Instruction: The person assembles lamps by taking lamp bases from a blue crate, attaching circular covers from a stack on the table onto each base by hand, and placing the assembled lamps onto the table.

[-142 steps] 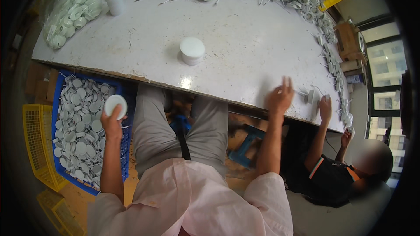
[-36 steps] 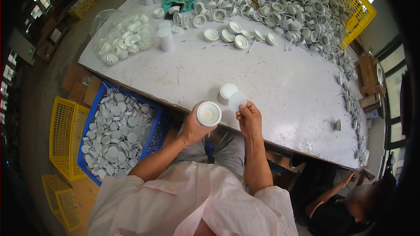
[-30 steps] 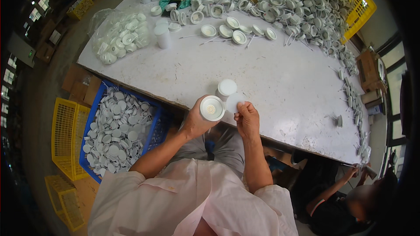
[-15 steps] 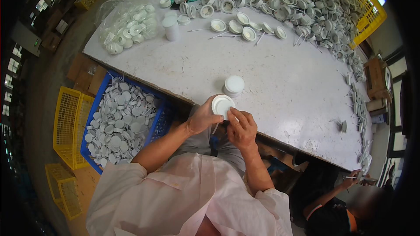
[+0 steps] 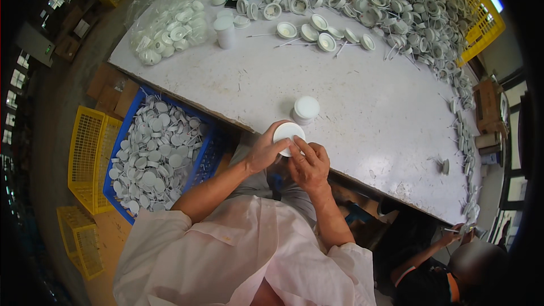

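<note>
Left hand (image 5: 262, 152) holds a white round cap (image 5: 288, 134) at the near edge of the worktop (image 5: 368, 96), grip closed around it. Right hand (image 5: 310, 164) fingertips pinch the cap's right rim. White jar (image 5: 306, 109) just beyond; blue crate (image 5: 212, 136) left.

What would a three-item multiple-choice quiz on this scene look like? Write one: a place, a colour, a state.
1. Where is the stack of white caps?
A. on the table, just beyond the hands
B. in the blue crate
C. on the floor

2. What colour is the crate of white lids at the person's left?
A. red
B. blue
C. green

3. How is the white round cap held?
A. lying alone on the table
B. gripped by the left hand, right hand fingers on it
C. inside the plastic bag

Answers: 1 A, it stands on the white table past the hands; 2 B, its walls are blue; 3 B, both hands meet on it.
</note>
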`<action>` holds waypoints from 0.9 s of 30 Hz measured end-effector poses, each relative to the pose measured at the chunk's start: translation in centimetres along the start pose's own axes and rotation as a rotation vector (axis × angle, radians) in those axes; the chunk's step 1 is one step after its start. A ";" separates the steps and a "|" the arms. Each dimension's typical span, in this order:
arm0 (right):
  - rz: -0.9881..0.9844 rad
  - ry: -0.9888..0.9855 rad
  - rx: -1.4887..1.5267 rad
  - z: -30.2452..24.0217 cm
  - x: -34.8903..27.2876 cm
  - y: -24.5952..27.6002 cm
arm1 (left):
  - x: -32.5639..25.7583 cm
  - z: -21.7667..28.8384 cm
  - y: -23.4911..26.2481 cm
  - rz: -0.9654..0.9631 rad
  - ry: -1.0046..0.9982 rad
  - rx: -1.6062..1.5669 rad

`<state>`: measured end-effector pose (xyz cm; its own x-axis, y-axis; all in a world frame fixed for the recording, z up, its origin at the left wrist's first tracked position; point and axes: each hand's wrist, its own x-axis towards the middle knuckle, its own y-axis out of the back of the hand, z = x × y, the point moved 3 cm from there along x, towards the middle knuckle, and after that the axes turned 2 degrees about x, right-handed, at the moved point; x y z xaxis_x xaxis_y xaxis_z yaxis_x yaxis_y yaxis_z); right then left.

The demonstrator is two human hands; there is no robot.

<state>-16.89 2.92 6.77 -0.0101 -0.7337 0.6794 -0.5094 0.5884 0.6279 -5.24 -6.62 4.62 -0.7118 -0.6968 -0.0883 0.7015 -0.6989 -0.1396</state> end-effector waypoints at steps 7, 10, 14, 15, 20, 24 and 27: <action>0.015 0.055 0.003 0.2 -0.2 -0.5 | 0.0 0.0 -0.1 0.115 -0.020 0.070; 0.003 0.096 0.002 0.0 -0.3 -0.5 | -0.5 0.4 -0.1 0.160 -0.040 0.129; 0.006 0.126 0.015 -0.2 -0.4 -0.6 | -0.8 -0.2 0.0 0.141 -0.052 0.114; -0.005 0.118 0.013 -0.3 -0.3 -0.7 | -0.9 -0.4 0.3 0.158 -0.011 0.073; -0.049 0.060 0.087 -0.7 -0.2 -2.0 | -0.9 -2.3 1.9 0.222 0.090 -0.189; -0.056 -0.022 0.137 0.4 -0.6 -1.2 | -2.3 -5.0 7.2 0.389 0.062 -0.143; 0.099 -0.244 -0.095 5.7 -2.4 2.9 | -4.2 -6.7 13.3 0.557 0.033 -0.199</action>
<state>-23.27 4.43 4.75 -0.2687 -0.7243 0.6350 -0.4130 0.6822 0.6034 6.84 -11.94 -3.50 -0.2416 -0.9424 -0.2315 0.9518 -0.1836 -0.2458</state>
